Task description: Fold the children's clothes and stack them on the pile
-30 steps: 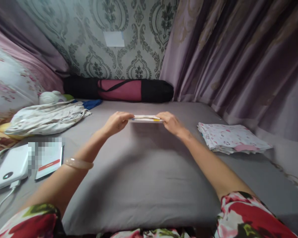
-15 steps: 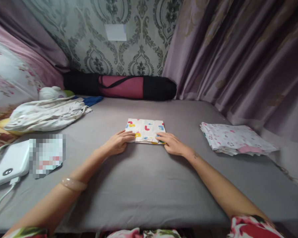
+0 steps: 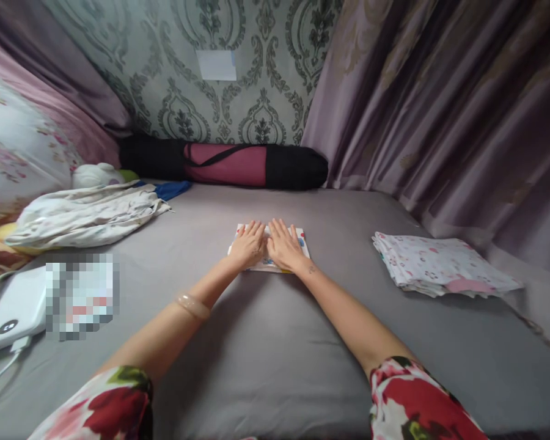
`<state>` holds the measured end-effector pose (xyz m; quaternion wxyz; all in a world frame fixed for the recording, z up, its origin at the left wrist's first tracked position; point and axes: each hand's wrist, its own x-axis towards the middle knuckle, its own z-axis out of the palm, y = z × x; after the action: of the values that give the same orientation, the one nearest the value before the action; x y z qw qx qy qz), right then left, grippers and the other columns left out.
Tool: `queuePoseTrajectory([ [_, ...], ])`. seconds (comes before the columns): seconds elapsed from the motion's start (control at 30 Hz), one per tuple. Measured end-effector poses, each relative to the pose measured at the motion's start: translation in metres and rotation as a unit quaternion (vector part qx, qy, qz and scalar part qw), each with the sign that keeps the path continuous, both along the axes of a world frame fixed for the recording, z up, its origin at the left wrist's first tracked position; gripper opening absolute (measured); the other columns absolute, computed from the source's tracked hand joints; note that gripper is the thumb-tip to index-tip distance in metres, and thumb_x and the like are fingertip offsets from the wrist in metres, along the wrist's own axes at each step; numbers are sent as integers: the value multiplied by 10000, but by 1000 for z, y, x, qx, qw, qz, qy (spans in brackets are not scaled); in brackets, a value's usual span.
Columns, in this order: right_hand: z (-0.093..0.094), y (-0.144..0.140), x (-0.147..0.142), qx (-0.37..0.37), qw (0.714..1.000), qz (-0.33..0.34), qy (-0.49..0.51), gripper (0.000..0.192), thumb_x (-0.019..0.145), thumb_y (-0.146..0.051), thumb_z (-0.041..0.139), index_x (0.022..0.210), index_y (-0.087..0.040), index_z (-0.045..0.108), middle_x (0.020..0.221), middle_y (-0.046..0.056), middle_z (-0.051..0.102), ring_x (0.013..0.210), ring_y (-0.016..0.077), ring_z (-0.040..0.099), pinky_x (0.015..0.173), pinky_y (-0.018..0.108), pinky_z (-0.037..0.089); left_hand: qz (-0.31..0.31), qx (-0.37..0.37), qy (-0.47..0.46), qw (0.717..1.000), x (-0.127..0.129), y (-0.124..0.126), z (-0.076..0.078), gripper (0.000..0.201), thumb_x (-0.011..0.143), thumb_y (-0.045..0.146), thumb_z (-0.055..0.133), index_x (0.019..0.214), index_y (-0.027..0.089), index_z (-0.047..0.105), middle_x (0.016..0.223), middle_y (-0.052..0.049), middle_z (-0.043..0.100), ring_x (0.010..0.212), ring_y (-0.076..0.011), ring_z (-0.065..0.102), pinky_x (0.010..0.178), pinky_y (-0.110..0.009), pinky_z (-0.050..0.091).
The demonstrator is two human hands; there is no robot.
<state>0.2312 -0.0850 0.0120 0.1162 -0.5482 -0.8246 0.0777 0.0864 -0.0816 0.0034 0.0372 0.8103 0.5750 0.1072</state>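
Both palms are going flat to the cloth here! The left hand (image 3: 250,245) is lying palm down, its fingers stretching forward, and the right hand (image 3: 284,245) is matching it right alongside, fingers spread a little. Neither is gripping anything; whether the two are touching, I cannot tell. Under them the small folded cloth (image 3: 268,264) is sitting on the grey sheet (image 3: 266,342), its white edges peeking out around the hands, with red and blue marks showing beside the right fingers and yellow by the right wrist. A pale bangle (image 3: 193,307) is circling the left forearm.

Well out to the right of the hands, a larger folded cloth (image 3: 444,263) is lying flat, pink figures dotting its white. Off to the left, a crumpled pale cloth (image 3: 91,217) is sprawling, with a blue cloth (image 3: 172,190) poking out behind it. Nearer the person on that left side, a white device (image 3: 16,305) is resting with a cable (image 3: 0,376) plugged in, just beside a pixelated item (image 3: 89,293). Beyond the fingertips, a long black-and-maroon bag (image 3: 229,165) is stretching along the foot of the patterned wall (image 3: 266,116).
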Motion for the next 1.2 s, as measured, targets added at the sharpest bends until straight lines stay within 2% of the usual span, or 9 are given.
queuePoseTrajectory([
  [0.17, -18, 5, -3, -31, 999, -5, -15, 584, 963, -279, 235, 1514, -89, 272, 1592, 84, 224, 1469, 234, 153, 1190, 460, 40, 14, -37, 35, 999, -1, 6, -15, 575, 997, 390, 211, 1490, 117, 325, 1557, -116, 314, 1455, -278, 225, 1182, -489, 156],
  [0.3, -25, 7, -3, -53, 998, -7, -18, 589, 964, -297, 218, 1523, -116, 254, 1596, 73, 215, 1467, 228, 160, 1187, 457, 54, 20, -63, 45, 997, -1, 8, -18, 571, 998, 392, 202, 1502, 143, 301, 1569, -108, 290, 1455, -274, 227, 1172, -507, 168],
  [0.43, -18, 10, -3, -70, 997, -10, -19, 590, 960, -300, 224, 1524, -128, 254, 1598, 71, 210, 1466, 222, 161, 1186, 453, 53, 11, -65, 44, 997, -2, 11, -15, 548, 997, 388, 221, 1484, 160, 325, 1566, -112, 300, 1444, -284, 251, 1155, -545, 183],
  [0.53, -9, 12, 0, -98, 995, -8, -9, 586, 965, -302, 212, 1520, -118, 261, 1593, 83, 224, 1465, 224, 172, 1184, 463, 67, -7, -51, 42, 998, -3, 15, -10, 504, 995, 370, 242, 1427, 167, 404, 1535, -125, 359, 1414, -286, 314, 1135, -586, 197],
  [0.6, -5, 14, 2, -84, 996, -18, -4, 582, 969, -299, 210, 1514, -104, 269, 1592, 94, 223, 1469, 225, 156, 1183, 479, 50, -9, -31, 37, 999, -3, 18, -9, 496, 998, 358, 236, 1410, 157, 424, 1529, -131, 368, 1422, -282, 300, 1140, -588, 179],
  [0.7, -8, 14, 5, -42, 999, -27, -6, 573, 971, -293, 229, 1505, -95, 292, 1590, 97, 226, 1472, 232, 139, 1181, 491, 23, -16, -12, 29, 999, -1, 20, -12, 519, 1001, 359, 223, 1449, 150, 383, 1551, -121, 331, 1454, -281, 226, 1162, -560, 138],
  [0.9, -24, 13, 5, -46, 999, -25, -11, 569, 975, -304, 232, 1508, -114, 292, 1573, 78, 285, 1459, 227, 185, 1184, 461, 65, -14, -59, 10, 998, 0, 22, -22, 548, 997, 375, 226, 1485, 149, 332, 1553, -108, 327, 1449, -296, 235, 1160, -545, 164],
  [1.1, -17, 19, 12, -85, 996, -23, 2, 583, 977, -314, 203, 1517, -101, 261, 1588, 76, 239, 1471, 213, 152, 1189, 437, 67, -20, -77, 12, 997, -4, 22, -14, 542, 998, 378, 217, 1466, 142, 352, 1563, -116, 305, 1451, -287, 234, 1159, -535, 175],
  [1.2, -16, 20, 23, -54, 996, -72, -4, 599, 980, -325, 200, 1513, -55, 248, 1597, 115, 188, 1478, 225, 113, 1189, 426, 56, 9, -50, 30, 998, -13, 19, -14, 551, 998, 382, 195, 1447, 120, 380, 1559, -138, 305, 1454, -283, 226, 1169, -510, 164],
])
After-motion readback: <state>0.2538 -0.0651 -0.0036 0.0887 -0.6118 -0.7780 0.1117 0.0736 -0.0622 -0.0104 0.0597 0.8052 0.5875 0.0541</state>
